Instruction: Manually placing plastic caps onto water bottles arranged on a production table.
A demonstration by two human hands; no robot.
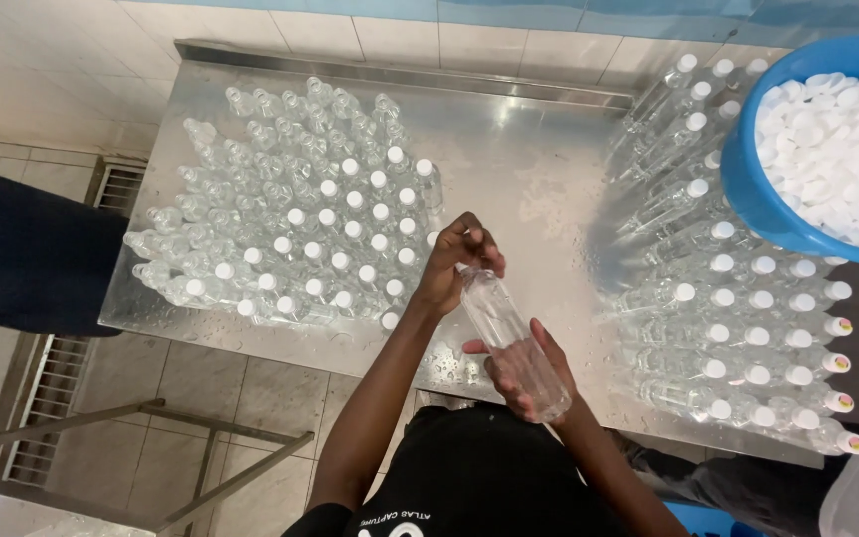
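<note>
Clear plastic bottle [512, 343] lies slanted between both hands above the bench [519, 189]: the right hand [526, 373] has its grip closed around the lower body to steady it, while the left hand [457, 261] pinches the neck, fingers closed over the top. Farther off, upright bottles [300, 219] crowd the left side, capped bottles [748, 328] lie stacked at right, and a blue tub [748, 189] keeps white caps [837, 149] within reach.

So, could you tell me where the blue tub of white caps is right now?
In the head view, the blue tub sits at the upper right, on the capped bottles lying down along the steel table's right side.
</note>
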